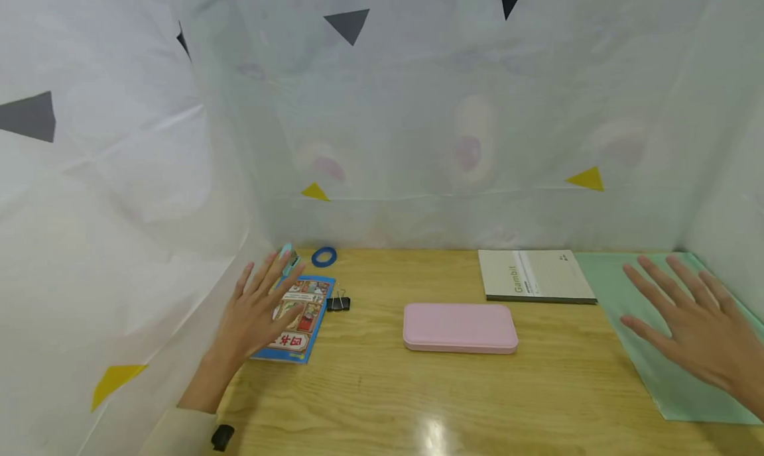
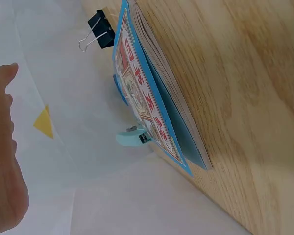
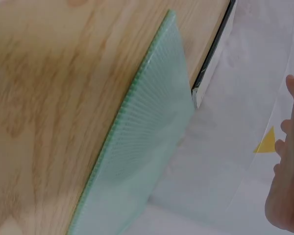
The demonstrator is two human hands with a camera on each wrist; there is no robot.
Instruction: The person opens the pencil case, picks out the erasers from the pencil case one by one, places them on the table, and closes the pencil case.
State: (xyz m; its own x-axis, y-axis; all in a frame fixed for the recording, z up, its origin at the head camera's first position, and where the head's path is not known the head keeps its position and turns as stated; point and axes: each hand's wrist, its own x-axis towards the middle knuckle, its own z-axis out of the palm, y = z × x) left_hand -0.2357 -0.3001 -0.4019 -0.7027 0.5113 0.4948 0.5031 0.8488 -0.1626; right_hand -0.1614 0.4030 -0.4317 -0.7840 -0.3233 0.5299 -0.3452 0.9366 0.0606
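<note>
Left hand (image 1: 253, 317) and right hand (image 1: 695, 327): fingers spread apart.
The left is above a blue-edged book (image 1: 309, 325), the right above a green folder (image 1: 668, 380); a pink case (image 1: 459, 327) lies between book and folder on the wooden table (image 1: 370, 393).

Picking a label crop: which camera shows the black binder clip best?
Left wrist view: the black binder clip appears largest there, its body and wire handle easy to make out. The head view shows it smaller, beside the blue-bordered book; the right wrist view doesn't show it.
</note>
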